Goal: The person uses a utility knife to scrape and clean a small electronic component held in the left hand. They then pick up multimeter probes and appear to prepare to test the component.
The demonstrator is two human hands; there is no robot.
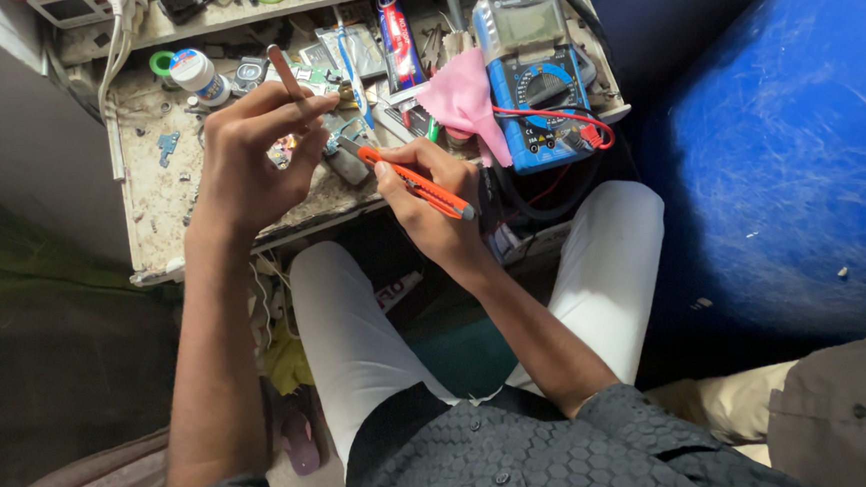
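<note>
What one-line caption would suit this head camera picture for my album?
Left hand lifts a thin brown stick; right hand grips an orange utility knife over a cluttered workbench.

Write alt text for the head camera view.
Seen from above, a seated person's right hand grips an orange utility knife while the left hand holds a thin brown stick over a cluttered workbench with a blue multimeter and pink cloth.
</note>
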